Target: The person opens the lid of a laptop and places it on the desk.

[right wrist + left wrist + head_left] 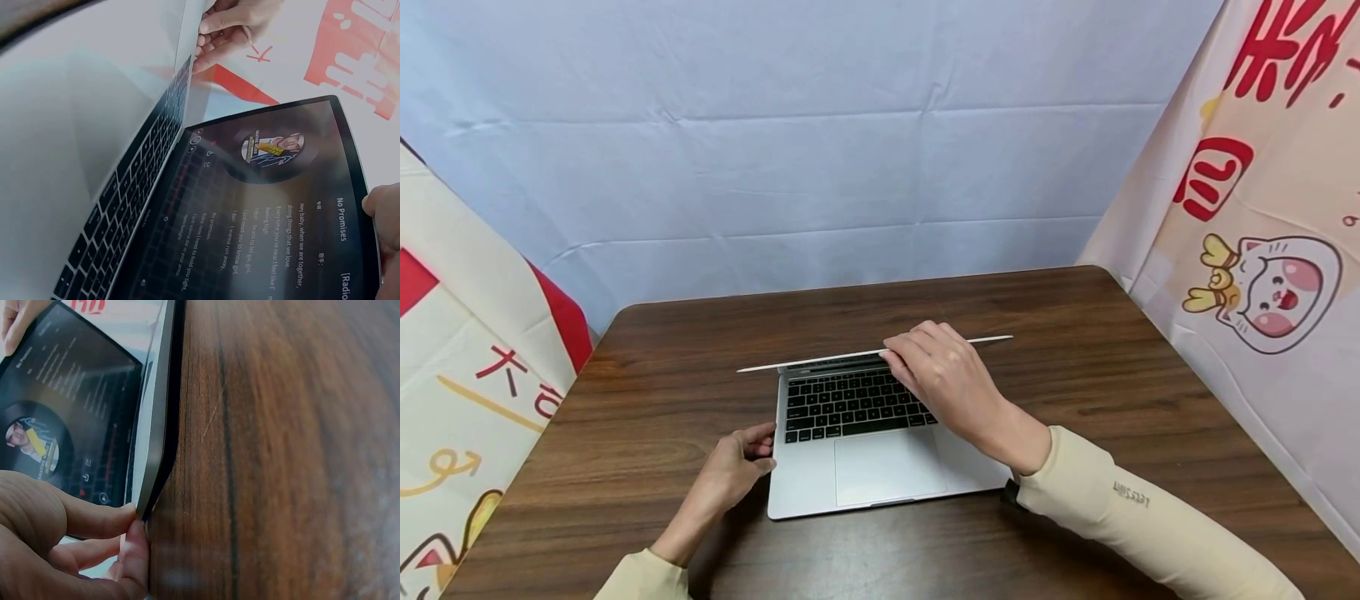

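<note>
A silver laptop (pixel 891 471) with black keys lies on the table, its lid (pixel 820 361) raised and seen nearly edge-on from above. My right hand (pixel 946 375) reaches over the keyboard and grips the lid's top edge, thumb on the screen side. In the right wrist view the lit screen (pixel 275 212) shows song lyrics and a round picture. At the laptop's left side, my left hand (pixel 730 471) pinches the base's edge between thumb and fingers. The left wrist view shows its thumb tip (pixel 128 512) right at the base's corner.
The dark wooden table (pixel 700 333) has rounded far corners. Behind it hangs a pale blue-white cloth (pixel 820 167). Printed cloths with red characters and cartoon figures hang at the left (pixel 482 333) and right (pixel 1247 225). Beige sleeves (pixel 1157 508) cover both forearms.
</note>
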`<state>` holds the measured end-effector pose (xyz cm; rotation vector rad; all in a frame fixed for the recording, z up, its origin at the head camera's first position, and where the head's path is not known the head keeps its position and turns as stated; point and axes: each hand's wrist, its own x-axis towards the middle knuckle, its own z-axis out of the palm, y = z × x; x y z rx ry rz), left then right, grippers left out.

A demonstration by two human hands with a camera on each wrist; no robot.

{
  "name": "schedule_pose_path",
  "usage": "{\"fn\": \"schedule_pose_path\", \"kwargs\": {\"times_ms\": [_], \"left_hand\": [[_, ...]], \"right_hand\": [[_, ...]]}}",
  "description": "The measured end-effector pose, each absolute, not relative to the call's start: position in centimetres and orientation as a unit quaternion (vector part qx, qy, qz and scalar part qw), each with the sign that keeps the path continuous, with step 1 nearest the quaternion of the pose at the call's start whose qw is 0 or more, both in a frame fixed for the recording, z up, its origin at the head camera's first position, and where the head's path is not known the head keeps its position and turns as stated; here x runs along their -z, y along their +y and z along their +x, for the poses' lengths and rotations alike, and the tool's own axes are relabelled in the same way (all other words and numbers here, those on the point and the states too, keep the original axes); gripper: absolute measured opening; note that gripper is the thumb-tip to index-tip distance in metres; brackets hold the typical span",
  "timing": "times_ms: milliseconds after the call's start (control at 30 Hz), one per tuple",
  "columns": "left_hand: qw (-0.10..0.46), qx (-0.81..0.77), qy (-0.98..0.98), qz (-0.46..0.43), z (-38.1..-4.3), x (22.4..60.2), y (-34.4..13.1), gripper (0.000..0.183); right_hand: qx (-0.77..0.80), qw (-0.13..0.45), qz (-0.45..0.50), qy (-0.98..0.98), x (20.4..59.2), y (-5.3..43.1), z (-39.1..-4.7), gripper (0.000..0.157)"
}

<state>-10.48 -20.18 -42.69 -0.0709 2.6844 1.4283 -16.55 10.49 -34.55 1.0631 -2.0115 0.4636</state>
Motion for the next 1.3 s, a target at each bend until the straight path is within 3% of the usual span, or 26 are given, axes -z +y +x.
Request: {"fn": "schedule_pose_path", "kwargs": {"times_ms": [500,1300], "left_hand": [[0.055,-0.467,0.882,-0.033,-10.6,42.7,-20.1,0.049],[0.043,-0.461,0.886,-0.029,-10.7,42.9,-20.1,0.049]], "right_hand": [[-0.187,0.389,0.442,-0.787,33.2,10.6,-18.4,0.011],[-0.182,0.363,0.452,-0.794,32.4,10.7,-20.2,0.008]]}}
